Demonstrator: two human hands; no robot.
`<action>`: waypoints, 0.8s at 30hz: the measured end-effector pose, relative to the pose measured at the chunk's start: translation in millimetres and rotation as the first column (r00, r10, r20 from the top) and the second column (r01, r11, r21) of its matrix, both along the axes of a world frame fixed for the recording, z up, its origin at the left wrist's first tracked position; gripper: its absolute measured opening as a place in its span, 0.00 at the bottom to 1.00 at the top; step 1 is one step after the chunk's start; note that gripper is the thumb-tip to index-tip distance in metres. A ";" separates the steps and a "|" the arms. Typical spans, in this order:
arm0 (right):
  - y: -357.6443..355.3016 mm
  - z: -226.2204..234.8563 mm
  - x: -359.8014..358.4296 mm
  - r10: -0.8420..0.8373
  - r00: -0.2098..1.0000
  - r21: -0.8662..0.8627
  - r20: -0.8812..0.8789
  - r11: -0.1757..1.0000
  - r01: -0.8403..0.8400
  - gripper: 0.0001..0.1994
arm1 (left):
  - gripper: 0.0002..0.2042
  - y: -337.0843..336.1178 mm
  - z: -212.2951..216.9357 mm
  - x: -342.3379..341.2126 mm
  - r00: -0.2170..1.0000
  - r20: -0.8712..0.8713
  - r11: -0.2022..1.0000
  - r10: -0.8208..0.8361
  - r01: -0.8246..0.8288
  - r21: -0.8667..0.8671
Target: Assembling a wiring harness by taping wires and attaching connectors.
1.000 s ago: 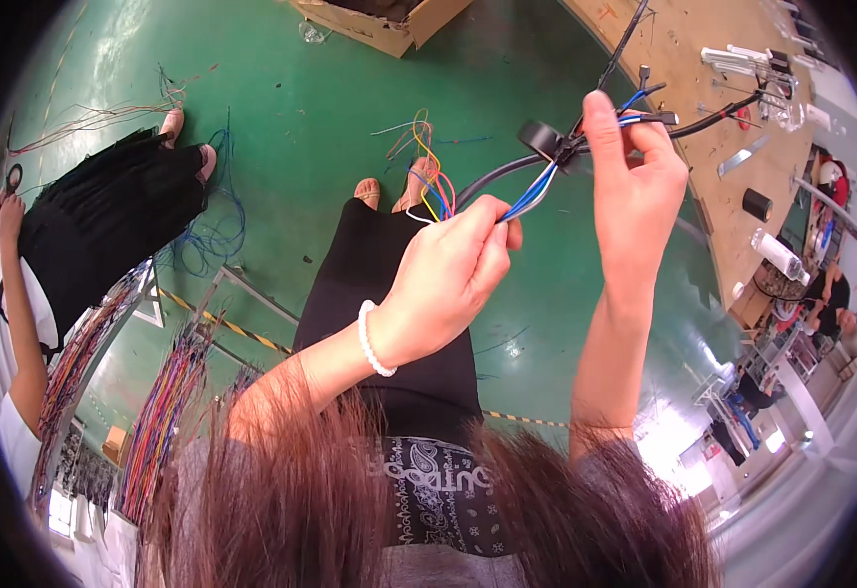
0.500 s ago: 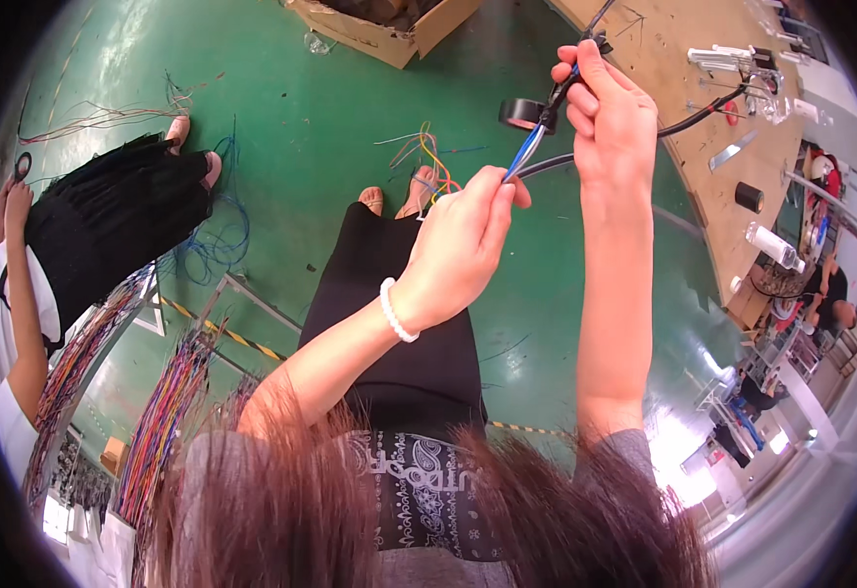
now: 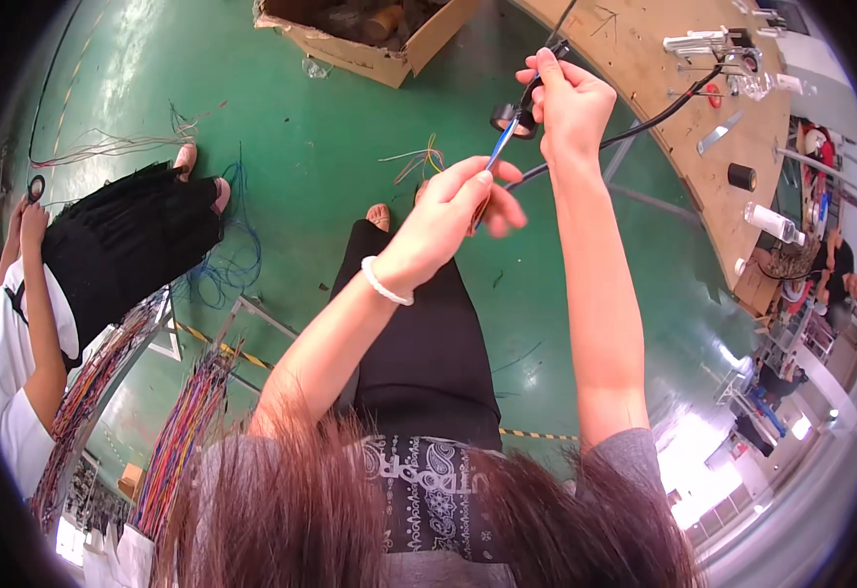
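A bundle of thin blue and white wires (image 3: 503,142) stretches taut between my two hands, slanting up to the right. My left hand (image 3: 440,218), with a white bracelet at the wrist, is closed around its lower end; some fingers stick out to the right. Up by the board's edge, my right hand (image 3: 577,106) pinches the upper part, which is wrapped in black. A black tape roll (image 3: 514,122) hangs just below my right fingertips, beside the bundle. Behind my right wrist passes a thick black cable (image 3: 652,123), running from near my left hand to the board.
The wooden board (image 3: 668,147) at the upper right bears metal pegs (image 3: 708,44), a metal strip (image 3: 719,132) and a black roll (image 3: 741,176). A cardboard box (image 3: 389,64) stands on the floor ahead. At left, another person (image 3: 46,314) holds a tape roll near hanging wire bundles (image 3: 188,412).
Both hands have shifted left, and my left hand's fingers have spread more at the wire end. The tape roll has moved slightly left and down with the bundle.
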State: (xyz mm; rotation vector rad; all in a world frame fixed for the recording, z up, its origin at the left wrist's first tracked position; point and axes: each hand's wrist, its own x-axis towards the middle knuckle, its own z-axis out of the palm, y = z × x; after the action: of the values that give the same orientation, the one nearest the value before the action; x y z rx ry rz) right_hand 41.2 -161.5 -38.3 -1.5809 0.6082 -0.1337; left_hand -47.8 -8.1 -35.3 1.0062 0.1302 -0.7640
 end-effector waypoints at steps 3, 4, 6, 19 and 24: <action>0.6 10.5 -0.8 0.034 0.999 -0.032 0.042 0.999 -0.033 0.12 | 0.13 18.7 -4.4 22.4 0.947 0.268 0.984 -0.178 0.169 0.057; 0.9 13.9 -2.3 0.045 0.998 -0.037 0.051 0.998 -0.043 0.12 | 0.14 19.6 -5.8 25.3 0.924 0.329 0.981 -0.193 0.178 0.076; 3.7 20.0 -2.7 0.055 0.996 -0.041 0.066 0.998 -0.052 0.12 | 0.14 22.1 3.2 34.0 0.895 0.393 0.978 -0.210 0.186 0.099; 14.6 4.0 17.8 -0.087 0.996 0.005 0.027 0.996 0.087 0.10 | 0.15 -15.9 -2.2 10.2 0.979 0.036 0.973 0.203 -0.205 0.102; -3.3 25.6 -11.0 0.178 0.984 -0.064 -0.001 0.982 -0.177 0.15 | 0.14 -7.9 6.7 9.8 0.981 -0.108 0.987 0.163 -0.162 0.019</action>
State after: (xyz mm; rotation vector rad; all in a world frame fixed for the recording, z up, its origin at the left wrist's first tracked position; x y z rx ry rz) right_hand 30.2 -164.8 -12.6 -1.6881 0.4602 -0.0231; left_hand -38.0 -16.1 -28.6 0.9510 0.3082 -0.6690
